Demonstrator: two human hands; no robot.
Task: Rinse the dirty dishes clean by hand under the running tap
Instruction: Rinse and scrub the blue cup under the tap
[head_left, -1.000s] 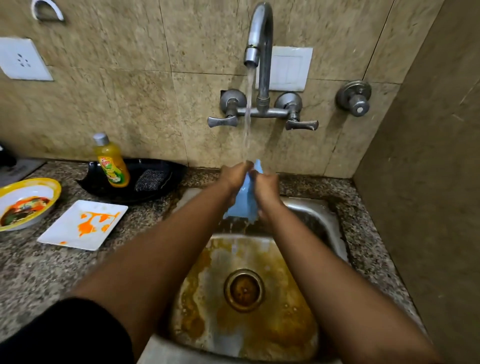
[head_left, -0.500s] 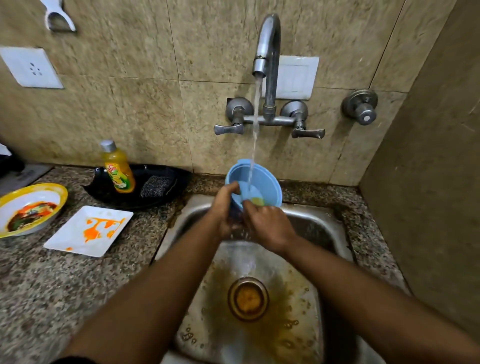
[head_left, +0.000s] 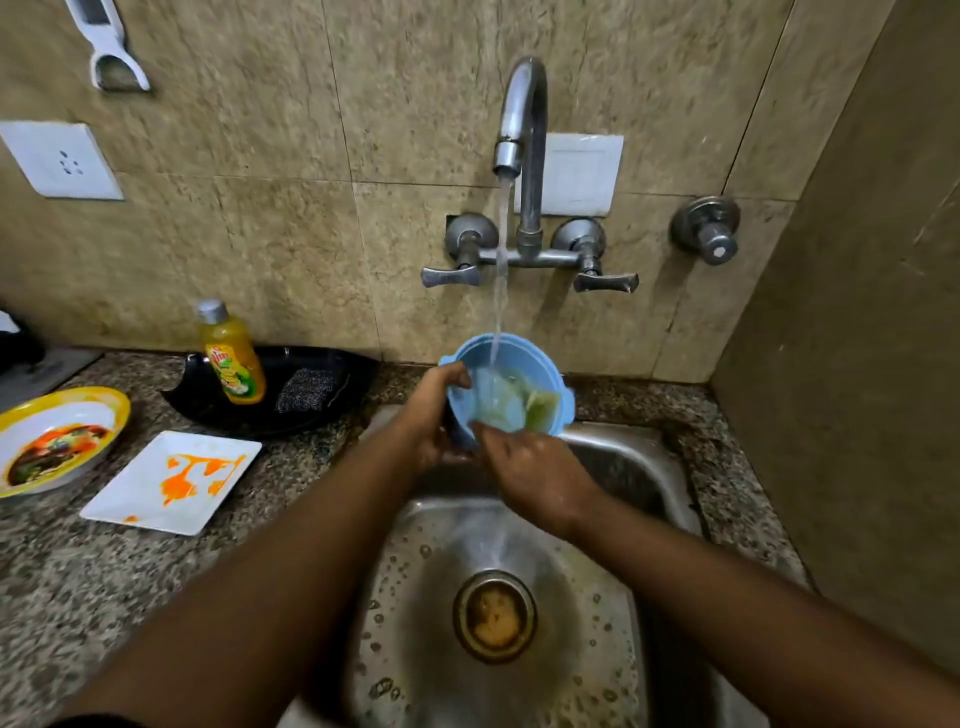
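A blue bowl (head_left: 506, 387) is held at the far edge of the sink (head_left: 660, 467), tilted so its open mouth faces the person, with the stream from the tap (head_left: 522, 119) falling straight into it. The left hand (head_left: 434, 415) grips the bowl's left rim, thumb hooked over the edge. The right hand (head_left: 530, 467) reaches into the near side of the bowl; its fingertips touch the inside wall, but whether they are straight or curled is hard to tell.

A greenish smear clings to the bowl's lower right inside, so the rinse looks unfinished. To do this step well, the right fingers should rub across that patch while the left hand turns the bowl so the water strikes the residue directly. Tipping the mouth down toward the drain (head_left: 493, 616) now and then would flush loosened bits out rather than let them swirl.

On the surface to the left wait a yellow-rimmed bowl (head_left: 57, 441) and a white square plate (head_left: 171, 480), both soiled with orange sauce.
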